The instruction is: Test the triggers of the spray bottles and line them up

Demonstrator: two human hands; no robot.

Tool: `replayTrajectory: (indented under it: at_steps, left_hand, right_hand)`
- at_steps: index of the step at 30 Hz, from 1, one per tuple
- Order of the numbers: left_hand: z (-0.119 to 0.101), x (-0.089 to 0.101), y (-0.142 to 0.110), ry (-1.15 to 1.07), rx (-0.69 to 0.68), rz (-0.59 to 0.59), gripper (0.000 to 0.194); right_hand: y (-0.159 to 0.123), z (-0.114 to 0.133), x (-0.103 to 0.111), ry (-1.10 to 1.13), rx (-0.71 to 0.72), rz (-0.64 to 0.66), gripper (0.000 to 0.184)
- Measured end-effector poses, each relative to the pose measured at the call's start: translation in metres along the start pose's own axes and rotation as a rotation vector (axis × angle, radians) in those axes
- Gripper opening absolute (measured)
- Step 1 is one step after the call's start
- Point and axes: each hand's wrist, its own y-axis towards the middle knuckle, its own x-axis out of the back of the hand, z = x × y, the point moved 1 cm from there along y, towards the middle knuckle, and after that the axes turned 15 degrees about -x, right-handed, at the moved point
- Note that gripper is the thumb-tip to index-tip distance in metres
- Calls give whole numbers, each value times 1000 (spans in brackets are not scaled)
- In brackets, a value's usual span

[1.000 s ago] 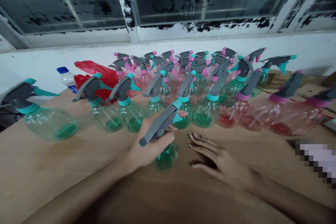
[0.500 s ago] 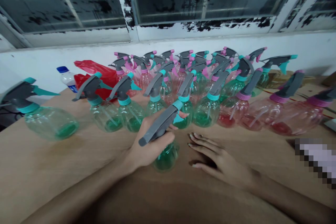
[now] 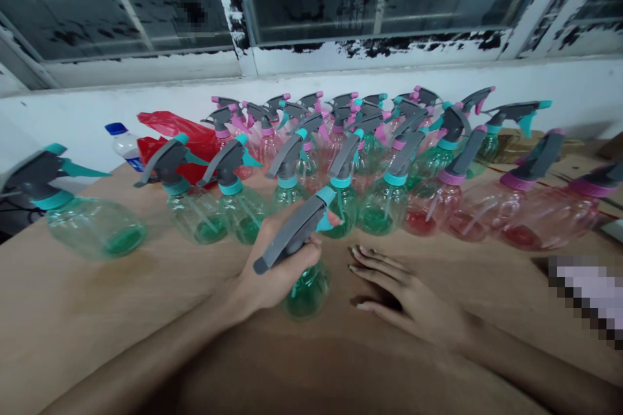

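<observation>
My left hand (image 3: 272, 272) is wrapped round the neck of a green spray bottle (image 3: 306, 295) in front of me. Its grey sprayer head has a turquoise nozzle and trigger, and one fingertip shows beside the trigger. The bottle's base appears to rest on the table. My right hand (image 3: 403, 292) lies palm down on the tabletop to the right of that bottle, fingers stretched out and holding nothing. Just beyond both hands stands a row of similar bottles, among them a green spray bottle (image 3: 382, 211) and a pink spray bottle (image 3: 431, 211).
Several more pink and green sprayers crowd behind the front row. One green spray bottle (image 3: 92, 227) stands apart at the left. A red plastic bag (image 3: 180, 133) and a blue-capped bottle (image 3: 124, 146) are at the back left. A pixelated patch covers something on the right.
The sprayer head in my left hand has tilted and shifted very slightly left, with the fingers moving a little round the neck and trigger. My right hand has stayed put.
</observation>
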Motion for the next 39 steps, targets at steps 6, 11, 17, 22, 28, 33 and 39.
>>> replayTrajectory:
  at_steps: [6,11,17,22,28,33,39]
  left_hand:
    - [6,-7,-2,-3,-40,-4,4]
    - [5,-8,-2,24,-40,-18,2]
    - [7,-8,-3,-27,-43,-20,10]
    - [8,-7,-2,16,-46,-1,8]
    - [5,-9,-3,4,-28,-57,2]
    - [8,-8,-2,-6,-32,-32,2]
    - [6,-6,0,-6,-37,-54,1]
  right_hand:
    - [0,-1,0,-11,-5,19,52]
    - [0,-2,-1,14,11,-4,51]
    - [0,-1,-1,12,6,-11,51]
    - [0,-2,-2,36,13,-28,52]
    - [0,-2,-2,17,16,-24,51]
    - [0,-2,-2,25,10,-23,52]
    - [0,-2,-1,30,12,-14,51]
